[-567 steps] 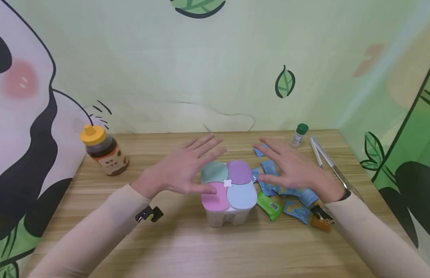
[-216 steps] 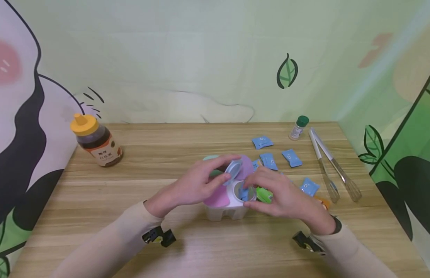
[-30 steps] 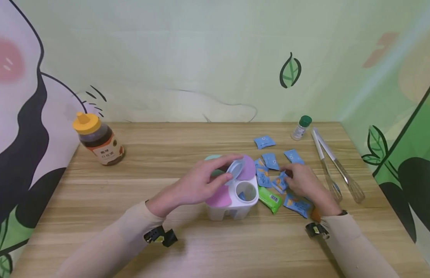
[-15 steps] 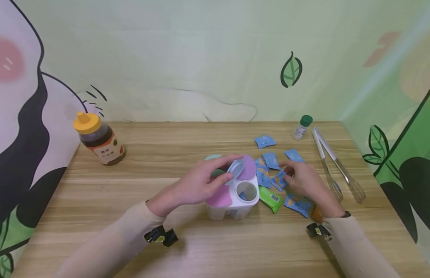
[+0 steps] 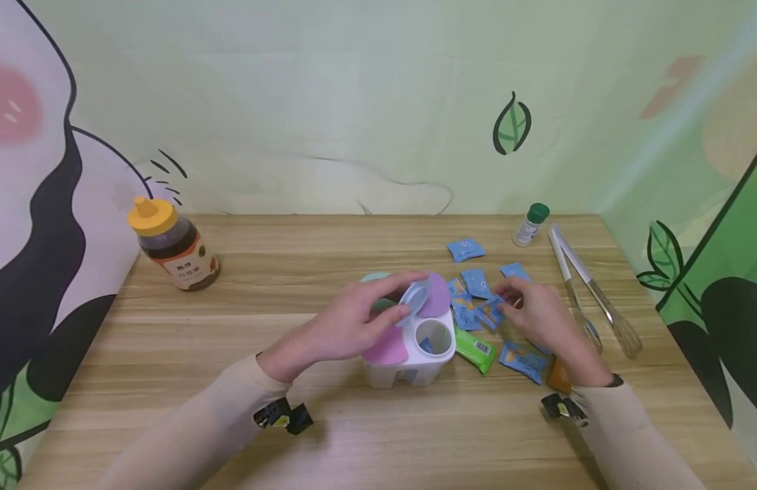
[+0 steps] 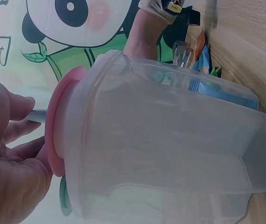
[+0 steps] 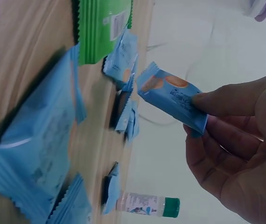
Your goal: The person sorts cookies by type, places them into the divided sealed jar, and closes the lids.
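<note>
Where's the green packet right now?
In the head view, the green packet lies right of center, between the white container and a blue packet.

A wood-grain table carries a spread of packets and kitchenware, seen here from where I stand. A white box with coloured lids stands near the middle. Just to its right lie a green packet and several blue packets, with an orange packet, partly hidden, beyond. A green-capped bottle stands behind, beside splayed metal tongs; a yellow-capped jar stands well apart at left.
</note>
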Tool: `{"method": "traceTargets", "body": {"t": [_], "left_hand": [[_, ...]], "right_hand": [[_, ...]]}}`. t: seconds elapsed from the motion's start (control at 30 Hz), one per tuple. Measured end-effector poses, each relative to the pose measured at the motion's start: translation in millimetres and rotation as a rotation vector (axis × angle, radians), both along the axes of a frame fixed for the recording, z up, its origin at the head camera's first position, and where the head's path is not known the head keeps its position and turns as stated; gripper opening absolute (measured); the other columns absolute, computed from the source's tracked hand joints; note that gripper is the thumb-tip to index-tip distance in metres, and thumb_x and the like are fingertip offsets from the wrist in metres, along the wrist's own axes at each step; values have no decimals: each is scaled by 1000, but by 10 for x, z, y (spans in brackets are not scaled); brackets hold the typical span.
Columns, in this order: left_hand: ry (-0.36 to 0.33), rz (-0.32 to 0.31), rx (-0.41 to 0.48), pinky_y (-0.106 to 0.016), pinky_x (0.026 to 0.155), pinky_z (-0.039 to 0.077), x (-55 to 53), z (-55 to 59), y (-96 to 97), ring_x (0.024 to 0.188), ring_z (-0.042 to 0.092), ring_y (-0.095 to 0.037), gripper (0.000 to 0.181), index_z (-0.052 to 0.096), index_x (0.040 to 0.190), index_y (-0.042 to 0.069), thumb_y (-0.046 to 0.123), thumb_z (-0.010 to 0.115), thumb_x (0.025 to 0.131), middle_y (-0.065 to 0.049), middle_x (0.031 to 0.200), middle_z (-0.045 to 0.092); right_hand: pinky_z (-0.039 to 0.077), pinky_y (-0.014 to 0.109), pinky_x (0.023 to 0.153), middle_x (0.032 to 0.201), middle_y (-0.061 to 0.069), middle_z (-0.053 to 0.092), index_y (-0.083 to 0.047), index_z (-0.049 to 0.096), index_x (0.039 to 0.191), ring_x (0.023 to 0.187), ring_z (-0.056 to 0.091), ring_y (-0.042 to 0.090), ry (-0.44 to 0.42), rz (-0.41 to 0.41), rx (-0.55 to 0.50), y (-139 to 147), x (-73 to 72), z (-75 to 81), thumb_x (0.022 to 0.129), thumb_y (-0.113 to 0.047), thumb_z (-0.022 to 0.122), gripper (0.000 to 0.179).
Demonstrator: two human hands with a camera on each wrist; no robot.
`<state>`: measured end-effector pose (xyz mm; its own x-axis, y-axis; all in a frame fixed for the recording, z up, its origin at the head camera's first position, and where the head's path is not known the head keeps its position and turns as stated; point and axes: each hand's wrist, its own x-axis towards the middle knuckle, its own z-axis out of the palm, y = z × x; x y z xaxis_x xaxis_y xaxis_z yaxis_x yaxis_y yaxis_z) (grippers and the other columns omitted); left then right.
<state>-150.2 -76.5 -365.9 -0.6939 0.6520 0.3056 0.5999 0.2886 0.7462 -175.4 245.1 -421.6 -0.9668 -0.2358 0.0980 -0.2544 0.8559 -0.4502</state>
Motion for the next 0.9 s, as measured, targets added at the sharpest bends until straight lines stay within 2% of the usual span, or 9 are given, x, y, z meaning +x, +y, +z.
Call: {"method": "traceTargets", "body": {"t": [0.2,0.47,0.6,0.77,0.9], "left_hand": [[-2,-4,3,-32,97,51,-1,0,3,116,62,-16,47,47,144,12,13,56,98,-6,134,60],[9,-5,3,-31,97,52,-8,-7,3,116,62,-18,47,47,144,12,13,56,98,-7,134,60],[6,0,1,-31,97,52,-6,-8,5,116,62,-17,47,47,144,12,12,56,98,-6,133,61],[0,0,2,-30,97,51,-2,-6,7,116,62,-17,47,47,144,12,13,56,98,-6,134,60],[-7,1,-1,-29,97,51,-3,0,0,115,62,-15,47,47,144,13,14,56,98,-5,135,60]], "right_hand": [[56,43,67,88,11,73,-5,70,102,79,68,27,119,19,-42,-49,51,83,85,-3,71,17],[57,43,67,88,9,73,-5,71,100,80,69,25,202,84,-106,-143,155,283,83,0,73,18],[57,40,66,88,7,74,-6,73,98,80,70,22,278,112,-122,-174,206,356,81,2,75,19],[58,35,71,92,4,75,-8,74,96,83,71,18,344,156,-160,-210,274,461,78,3,78,21],[55,17,75,94,3,75,-9,75,96,85,71,18,368,193,-185,-249,328,554,77,4,78,23]]}}
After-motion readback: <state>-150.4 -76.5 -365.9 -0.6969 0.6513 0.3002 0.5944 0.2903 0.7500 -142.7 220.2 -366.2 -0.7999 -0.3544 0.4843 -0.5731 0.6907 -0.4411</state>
